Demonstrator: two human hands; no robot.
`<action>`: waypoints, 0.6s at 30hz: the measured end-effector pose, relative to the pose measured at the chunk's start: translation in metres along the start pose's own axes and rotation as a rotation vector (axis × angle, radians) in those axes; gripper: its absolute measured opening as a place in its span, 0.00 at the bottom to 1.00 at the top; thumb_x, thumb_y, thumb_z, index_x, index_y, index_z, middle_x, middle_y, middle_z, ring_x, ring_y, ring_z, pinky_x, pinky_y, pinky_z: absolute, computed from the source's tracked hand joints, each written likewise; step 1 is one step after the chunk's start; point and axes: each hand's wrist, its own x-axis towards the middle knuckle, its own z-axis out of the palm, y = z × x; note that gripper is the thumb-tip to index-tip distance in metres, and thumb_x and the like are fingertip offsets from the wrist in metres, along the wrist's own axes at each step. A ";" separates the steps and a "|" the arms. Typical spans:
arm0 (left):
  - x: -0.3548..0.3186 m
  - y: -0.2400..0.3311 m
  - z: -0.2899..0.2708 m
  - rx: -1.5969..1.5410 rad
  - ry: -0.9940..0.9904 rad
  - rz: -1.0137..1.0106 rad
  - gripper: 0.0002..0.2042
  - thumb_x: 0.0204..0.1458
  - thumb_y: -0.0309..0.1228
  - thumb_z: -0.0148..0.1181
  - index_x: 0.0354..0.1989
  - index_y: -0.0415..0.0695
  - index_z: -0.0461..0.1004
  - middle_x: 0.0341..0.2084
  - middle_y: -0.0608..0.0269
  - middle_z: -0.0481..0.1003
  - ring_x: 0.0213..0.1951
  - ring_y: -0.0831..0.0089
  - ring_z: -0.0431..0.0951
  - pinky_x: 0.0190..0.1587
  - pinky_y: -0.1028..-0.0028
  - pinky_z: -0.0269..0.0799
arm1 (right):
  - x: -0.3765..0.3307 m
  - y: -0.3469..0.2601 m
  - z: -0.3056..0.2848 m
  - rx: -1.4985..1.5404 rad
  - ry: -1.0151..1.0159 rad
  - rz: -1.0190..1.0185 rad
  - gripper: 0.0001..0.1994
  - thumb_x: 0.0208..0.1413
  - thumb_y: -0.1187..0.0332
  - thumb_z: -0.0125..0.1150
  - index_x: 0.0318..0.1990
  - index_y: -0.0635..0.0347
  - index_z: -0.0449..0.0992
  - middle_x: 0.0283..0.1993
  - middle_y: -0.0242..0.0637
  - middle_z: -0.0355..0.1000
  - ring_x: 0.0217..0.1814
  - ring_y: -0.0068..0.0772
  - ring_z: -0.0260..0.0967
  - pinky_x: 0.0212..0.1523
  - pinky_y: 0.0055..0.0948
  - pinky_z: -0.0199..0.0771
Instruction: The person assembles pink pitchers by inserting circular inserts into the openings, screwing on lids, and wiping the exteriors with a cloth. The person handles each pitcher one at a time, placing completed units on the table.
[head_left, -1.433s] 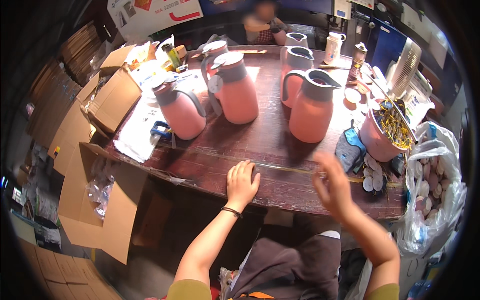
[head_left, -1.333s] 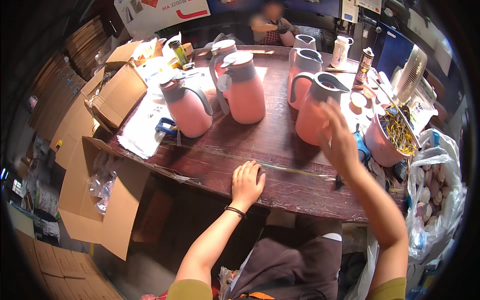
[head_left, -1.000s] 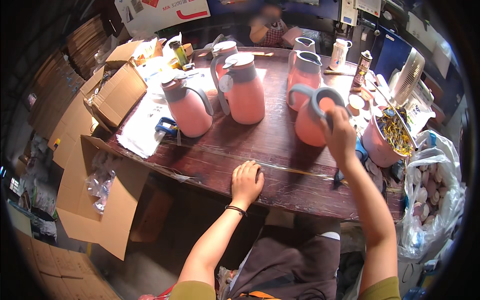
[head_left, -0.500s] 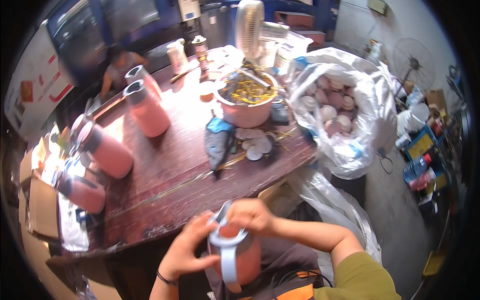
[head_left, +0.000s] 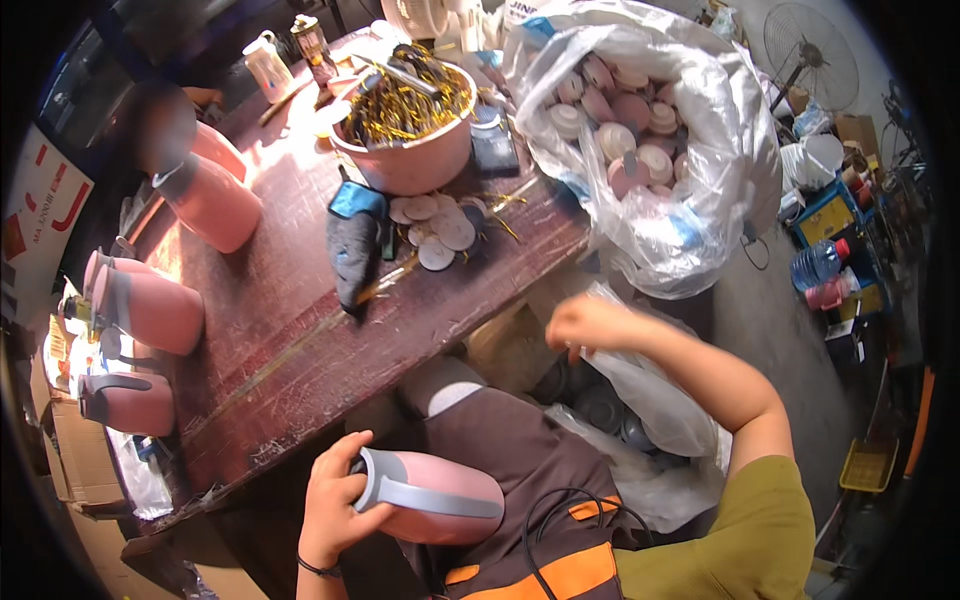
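A pink jug [head_left: 450,480] with a grey-blue rim and long handle lies tilted across my lap, its mouth toward the left. My left hand [head_left: 340,500] grips it at the rim, with the thumb by the handle and the fingers over the mouth. My right hand [head_left: 585,325] is off the jug, beyond the table's near edge. Its fingers are loosely bent and slightly apart, and nothing shows in them. Beneath it, an open clear plastic bag [head_left: 680,400] holds round dark grey parts [head_left: 600,405], partly hidden.
Several pink jugs [head_left: 160,310] stand along the left of the dark red table [head_left: 300,340]. A pink basin [head_left: 420,175] of gold ties, a grey cloth item [head_left: 355,240] and flat discs [head_left: 450,230] are farther back. A big plastic bag [head_left: 720,190] of pinkish lids stands right.
My right hand has left the jug's mouth and moved right, over the lower bag. The jug has tipped onto its side in my left hand. The view has shifted right.
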 end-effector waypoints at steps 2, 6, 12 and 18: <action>0.003 0.001 0.000 -0.001 -0.034 -0.027 0.15 0.30 0.37 0.68 0.19 0.36 0.76 0.54 0.47 0.71 0.54 0.52 0.71 0.54 0.60 0.63 | 0.014 0.066 0.061 -0.231 -0.296 0.217 0.18 0.54 0.56 0.54 0.35 0.63 0.80 0.31 0.41 0.79 0.31 0.35 0.78 0.34 0.35 0.78; 0.002 0.005 -0.003 0.013 -0.047 -0.065 0.16 0.31 0.39 0.68 0.17 0.36 0.74 0.54 0.48 0.71 0.52 0.51 0.71 0.54 0.58 0.63 | 0.079 0.234 0.167 -0.552 0.133 0.330 0.23 0.48 0.54 0.56 0.43 0.66 0.79 0.46 0.52 0.76 0.50 0.52 0.73 0.50 0.44 0.73; 0.011 0.005 -0.013 0.014 -0.085 0.031 0.15 0.39 0.40 0.68 0.23 0.39 0.77 0.56 0.50 0.69 0.55 0.51 0.70 0.54 0.58 0.65 | 0.180 0.410 0.262 0.474 0.556 0.476 0.34 0.41 0.55 0.72 0.53 0.73 0.72 0.54 0.53 0.73 0.57 0.44 0.71 0.57 0.37 0.69; -0.012 0.010 -0.012 0.000 0.001 -0.083 0.15 0.39 0.41 0.67 0.24 0.39 0.77 0.57 0.52 0.69 0.56 0.54 0.69 0.56 0.59 0.62 | 0.176 0.309 0.212 -0.207 0.448 0.533 0.22 0.54 0.53 0.59 0.42 0.66 0.79 0.46 0.56 0.76 0.50 0.46 0.75 0.51 0.38 0.72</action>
